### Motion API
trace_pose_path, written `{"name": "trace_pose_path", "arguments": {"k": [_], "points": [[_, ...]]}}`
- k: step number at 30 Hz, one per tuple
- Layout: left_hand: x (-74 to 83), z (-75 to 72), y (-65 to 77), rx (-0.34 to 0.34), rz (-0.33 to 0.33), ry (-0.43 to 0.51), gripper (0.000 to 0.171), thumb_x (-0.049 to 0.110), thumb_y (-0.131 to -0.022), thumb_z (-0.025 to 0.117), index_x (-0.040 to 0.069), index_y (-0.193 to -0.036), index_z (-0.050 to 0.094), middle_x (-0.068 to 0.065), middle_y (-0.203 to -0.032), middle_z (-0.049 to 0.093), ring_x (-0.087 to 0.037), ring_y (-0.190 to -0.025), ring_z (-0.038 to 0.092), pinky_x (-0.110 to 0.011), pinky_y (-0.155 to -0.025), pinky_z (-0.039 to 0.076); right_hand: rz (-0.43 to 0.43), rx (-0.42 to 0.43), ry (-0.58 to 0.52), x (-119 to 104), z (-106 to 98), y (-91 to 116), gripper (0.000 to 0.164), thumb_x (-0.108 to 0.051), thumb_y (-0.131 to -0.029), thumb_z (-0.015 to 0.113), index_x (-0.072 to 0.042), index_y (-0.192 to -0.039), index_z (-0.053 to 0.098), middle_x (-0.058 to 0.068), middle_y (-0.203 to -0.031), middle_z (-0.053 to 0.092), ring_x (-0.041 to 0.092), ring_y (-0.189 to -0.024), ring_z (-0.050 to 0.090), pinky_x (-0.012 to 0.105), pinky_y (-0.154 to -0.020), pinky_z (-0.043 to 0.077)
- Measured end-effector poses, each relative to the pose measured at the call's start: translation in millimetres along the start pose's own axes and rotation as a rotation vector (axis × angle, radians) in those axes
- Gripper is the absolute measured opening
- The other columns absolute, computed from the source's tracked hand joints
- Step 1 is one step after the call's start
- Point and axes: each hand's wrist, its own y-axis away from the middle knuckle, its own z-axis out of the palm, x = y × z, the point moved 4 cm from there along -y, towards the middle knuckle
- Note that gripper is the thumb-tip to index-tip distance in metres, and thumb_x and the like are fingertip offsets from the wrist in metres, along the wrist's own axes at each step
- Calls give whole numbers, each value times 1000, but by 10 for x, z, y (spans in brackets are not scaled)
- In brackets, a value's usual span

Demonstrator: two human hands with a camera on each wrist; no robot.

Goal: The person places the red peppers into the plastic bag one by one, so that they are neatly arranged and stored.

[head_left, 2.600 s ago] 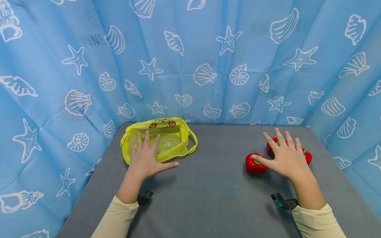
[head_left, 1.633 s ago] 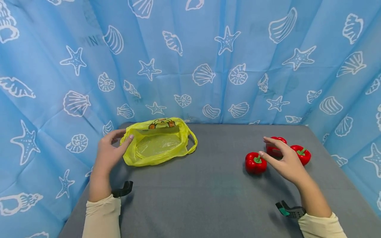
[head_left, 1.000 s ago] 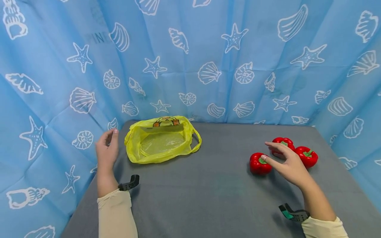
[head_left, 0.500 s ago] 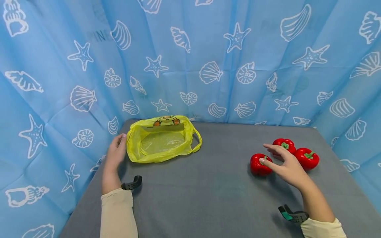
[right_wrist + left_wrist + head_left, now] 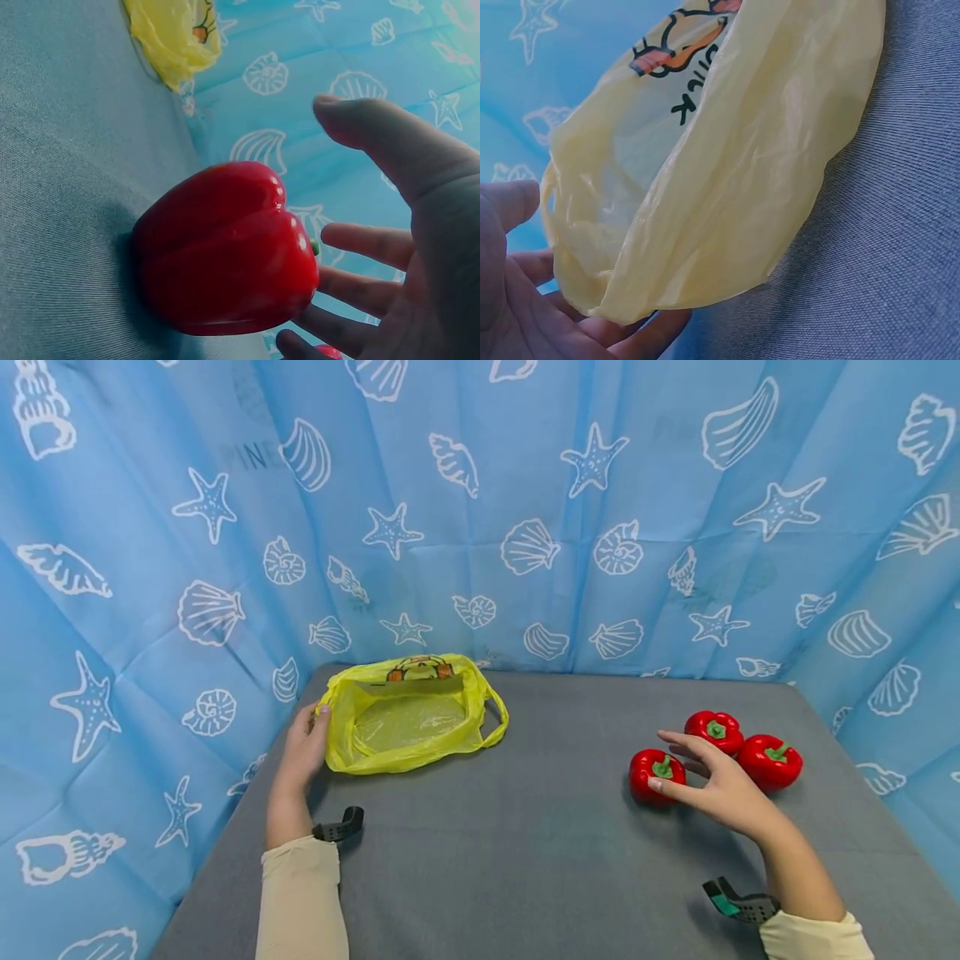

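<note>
A yellow plastic bag (image 5: pixel 408 759) stands with its mouth gaping at the table's back left. My left hand (image 5: pixel 303 750) is at its left end; in the left wrist view several fingers (image 5: pixel 656 336) reach beneath and behind that end while the thumb (image 5: pixel 516 204) stays apart from the plastic. On the right, three red bell peppers are grouped: a near one (image 5: pixel 643 777), a rear one (image 5: pixel 705 723) and a right one (image 5: pixel 768 764). My right hand (image 5: pixel 731 793) hovers over the near pepper, thumb and fingers spread around its top; the right wrist view shows the thumb clear of it.
The grey cloth-covered table (image 5: pixel 525 860) runs between bag and peppers. A blue curtain (image 5: pixel 480 510) with white shells and starfish hangs along the back and sides. The bag's handle loop (image 5: pixel 497 727) sticks out toward the right.
My left hand moved out left of the bag, then came back right to its left end. My right hand's spread fingers drew in and lowered toward the near pepper. Bag and peppers stayed put.
</note>
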Motion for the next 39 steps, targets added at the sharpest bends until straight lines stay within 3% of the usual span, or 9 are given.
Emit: {"name": "trace_pose_path", "arguments": {"k": [2, 4, 20, 39], "points": [[0, 9, -1, -2, -3, -3, 84, 65, -110, 28, 9, -171, 14, -23, -175, 18, -44, -161, 21, -62, -128, 23, -1, -16, -21, 17, 11, -4, 84, -34, -92, 83, -11, -161, 42, 25, -160, 44, 52, -137, 49, 67, -100, 54], [3, 16, 3, 2, -6, -5, 83, 65, -110, 28, 9, -170, 15, -23, -175, 19, -44, -161, 23, -62, -128, 24, 2, -29, -30, 36, 22, -6, 86, -34, -91, 84, -11, -161, 41, 26, -161, 43, 54, -138, 48, 69, -98, 54], [-60, 64, -7, -7, -27, 103, 75, 58, -113, 25, 9, -170, 18, -23, -172, 24, -41, -154, 33, -60, -125, 31, 15, -63, -17, 124, 93, -10, 89, -34, -86, 89, -9, -158, 45, 28, -155, 48, 55, -134, 51, 55, -93, 61], [-71, 74, -16, 4, -34, 141, 71, 55, -114, 29, 9, -167, 27, -22, -166, 34, -36, -145, 42, -53, -119, 39, -8, -67, -52, 178, 109, -11, 84, -27, -88, 88, -6, -157, 46, 30, -153, 50, 56, -133, 53, 51, -91, 62]]}}
